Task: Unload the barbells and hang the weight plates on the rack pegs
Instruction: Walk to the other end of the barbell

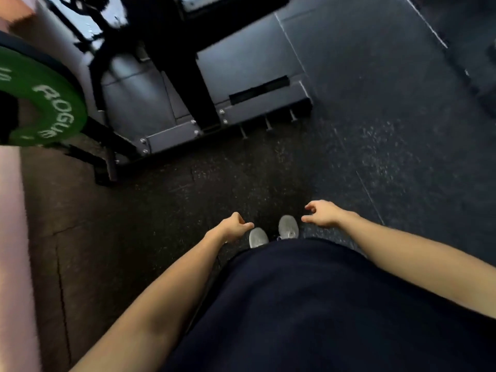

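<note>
A green weight plate (51,103) with white lettering hangs at the far left edge, with a black plate edge behind it; what carries it is cut off by the frame. My left hand (236,226) hangs low in front of me with loosely curled fingers and holds nothing. Level with it, above my grey shoes, my right hand (320,213) is also empty, its fingers relaxed and slightly spread. Both hands are far from the green plate.
A black rack frame (188,84) with bolted feet stands on a grey platform (249,63) ahead. A row of short metal pegs (268,126) lines the platform's front edge. Dark speckled rubber floor (375,157) spreads right. A pale pink wall (13,237) runs along the left.
</note>
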The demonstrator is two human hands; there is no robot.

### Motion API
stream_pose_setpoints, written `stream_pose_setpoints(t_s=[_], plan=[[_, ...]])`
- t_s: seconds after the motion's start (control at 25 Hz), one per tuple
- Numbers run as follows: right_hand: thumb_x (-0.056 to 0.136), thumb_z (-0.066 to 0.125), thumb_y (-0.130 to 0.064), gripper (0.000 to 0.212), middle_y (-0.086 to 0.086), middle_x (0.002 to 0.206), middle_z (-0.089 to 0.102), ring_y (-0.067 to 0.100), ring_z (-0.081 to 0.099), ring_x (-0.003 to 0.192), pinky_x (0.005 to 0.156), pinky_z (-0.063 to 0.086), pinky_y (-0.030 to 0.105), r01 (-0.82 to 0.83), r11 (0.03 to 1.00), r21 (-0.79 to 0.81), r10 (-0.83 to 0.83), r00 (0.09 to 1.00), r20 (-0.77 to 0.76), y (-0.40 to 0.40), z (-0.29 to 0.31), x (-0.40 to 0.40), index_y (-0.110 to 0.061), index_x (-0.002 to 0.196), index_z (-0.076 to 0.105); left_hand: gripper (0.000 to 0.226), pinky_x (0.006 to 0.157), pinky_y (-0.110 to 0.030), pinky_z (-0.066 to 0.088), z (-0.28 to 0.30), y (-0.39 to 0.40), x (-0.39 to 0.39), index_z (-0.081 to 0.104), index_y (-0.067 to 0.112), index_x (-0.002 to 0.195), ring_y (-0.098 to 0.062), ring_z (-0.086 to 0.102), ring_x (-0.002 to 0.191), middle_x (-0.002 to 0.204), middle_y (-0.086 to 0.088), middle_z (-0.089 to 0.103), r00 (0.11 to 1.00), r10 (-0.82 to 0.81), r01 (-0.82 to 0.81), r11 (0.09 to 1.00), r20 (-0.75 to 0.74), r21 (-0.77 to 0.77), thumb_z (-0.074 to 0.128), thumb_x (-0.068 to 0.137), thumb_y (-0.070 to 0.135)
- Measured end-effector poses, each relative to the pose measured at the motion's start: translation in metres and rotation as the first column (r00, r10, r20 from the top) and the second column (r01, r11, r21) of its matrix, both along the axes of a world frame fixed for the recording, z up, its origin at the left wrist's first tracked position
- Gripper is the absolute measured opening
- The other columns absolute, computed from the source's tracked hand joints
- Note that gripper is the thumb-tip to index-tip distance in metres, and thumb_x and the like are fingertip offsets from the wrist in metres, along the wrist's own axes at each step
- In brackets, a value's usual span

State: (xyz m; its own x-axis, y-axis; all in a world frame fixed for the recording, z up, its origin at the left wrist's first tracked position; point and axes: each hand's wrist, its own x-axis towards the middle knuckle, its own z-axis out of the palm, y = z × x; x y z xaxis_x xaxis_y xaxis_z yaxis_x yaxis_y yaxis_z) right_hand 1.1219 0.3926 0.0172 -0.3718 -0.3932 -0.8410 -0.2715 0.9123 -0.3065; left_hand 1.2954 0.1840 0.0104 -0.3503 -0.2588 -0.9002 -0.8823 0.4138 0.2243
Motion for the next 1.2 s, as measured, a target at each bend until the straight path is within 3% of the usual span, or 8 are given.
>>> stream_pose_setpoints(t_s=[0.16,0.32,0.44,0.6,0.72,0.84,0.92,1.2], plan=[[0.089,0.061,-0.040,0.060,0.007,0.144,0.049,0.025,0.048,0.130,0.105,0.039,0.034,0.177,0.984,-0.025,-0.178,0.983,-0.037,0.033,-0.004,0.014,-0.013,0.140,0.046,0.048,0.064,-0.031,0.044,-0.009,0.013,-0.021,0.046,0.015,0.116,-0.020,0.059,0.086,0.107,-0.005,0.058,0.981,-0.191,0.192,0.981,-0.014,0.019,0.056,0.091,0.054],[0.086,0.064,-0.040,0.059,0.008,0.140,0.052,0.027,0.049,0.128,0.101,0.040,0.034,0.387,0.922,-0.023,-0.388,0.920,-0.061,0.071,-0.006,0.023,-0.015,0.137,0.049,0.051,0.076,-0.031,0.044,-0.018,0.035,-0.060,0.048,0.012,0.122,-0.025,0.059,0.105,0.117,-0.009,0.061,0.928,-0.372,0.373,0.927,-0.028,0.045,0.058,0.091,0.052],[0.084,0.065,-0.045,0.061,0.008,0.139,0.053,0.028,0.049,0.127,0.102,0.039,0.035,0.520,0.854,-0.014,-0.520,0.852,-0.065,0.098,-0.011,0.023,-0.018,0.136,0.050,0.049,0.081,-0.033,0.046,-0.025,0.053,-0.090,0.048,0.012,0.121,-0.025,0.059,0.102,0.116,-0.009,0.061,0.864,-0.503,0.503,0.861,-0.020,0.067,0.058,0.091,0.050],[0.084,0.066,-0.043,0.059,0.007,0.139,0.054,0.028,0.050,0.126,0.103,0.039,0.034,0.652,0.758,-0.005,-0.652,0.757,-0.042,0.132,-0.019,0.008,-0.018,0.136,0.051,0.047,0.059,-0.031,0.046,-0.030,0.081,-0.141,0.049,0.010,0.119,-0.024,0.058,0.083,0.102,-0.009,0.061,0.754,-0.657,0.655,0.752,0.007,0.075,0.057,0.093,0.048],[0.085,0.067,-0.039,0.056,0.008,0.136,0.056,0.026,0.052,0.125,0.101,0.039,0.031,0.698,0.716,0.001,-0.698,0.716,-0.019,0.160,-0.026,-0.028,-0.017,0.134,0.053,0.045,0.075,-0.031,0.044,-0.032,0.107,-0.192,0.050,0.010,0.120,-0.026,0.059,0.100,0.117,-0.012,0.062,0.692,-0.722,0.720,0.691,0.016,0.057,0.058,0.093,0.045],[0.087,0.066,-0.038,0.052,0.008,0.135,0.056,0.026,0.052,0.123,0.098,0.040,0.031,0.721,0.693,-0.028,-0.721,0.693,0.009,0.190,-0.024,-0.089,-0.013,0.132,0.054,0.045,0.088,-0.034,0.044,-0.031,0.128,-0.250,0.051,0.011,0.122,-0.027,0.057,0.111,0.124,-0.011,0.060,0.664,-0.747,0.747,0.664,0.032,0.035,0.058,0.093,0.045],[0.089,0.063,-0.039,0.054,0.008,0.138,0.053,0.026,0.051,0.125,0.099,0.040,0.031,0.716,0.697,-0.053,-0.717,0.697,-0.001,0.212,-0.016,-0.137,-0.012,0.135,0.051,0.045,0.094,-0.037,0.046,-0.027,0.143,-0.296,0.051,0.013,0.122,-0.027,0.057,0.111,0.123,-0.010,0.060,0.695,-0.719,0.719,0.695,0.027,0.016,0.058,0.092,0.046],[0.085,0.063,-0.046,0.058,0.007,0.138,0.053,0.027,0.053,0.122,0.105,0.042,0.039,0.650,0.759,-0.033,-0.650,0.760,0.012,0.244,-0.017,-0.282,-0.017,0.134,0.051,0.043,0.093,-0.035,0.043,-0.016,0.173,-0.435,0.053,0.017,0.120,-0.026,0.056,0.113,0.124,-0.009,0.059,0.781,-0.618,0.610,0.786,-0.092,-0.100,0.056,0.091,0.048]])
